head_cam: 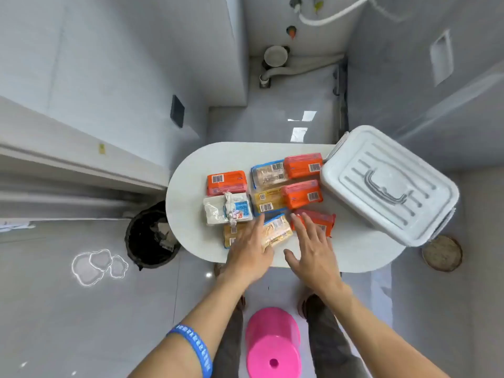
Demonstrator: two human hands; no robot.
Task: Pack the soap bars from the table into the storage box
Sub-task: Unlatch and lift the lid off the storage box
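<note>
Both my hands — left hand [249,248] and right hand [313,248] — spread flat and empty over wrapped orange, yellow and white soap bars [268,197] beside the lidded white plastic storage box [390,184].

Tan soap bar [231,236] partly covered by left hand [249,248], storage box [390,184] contents concealed by lid, forearms cropped at 6 o'clock edge.

Both bare forearms reach forward, palms down. The left hand [249,248] and right hand [311,245] lie side by side, apart, fingers spread and extended.
</note>
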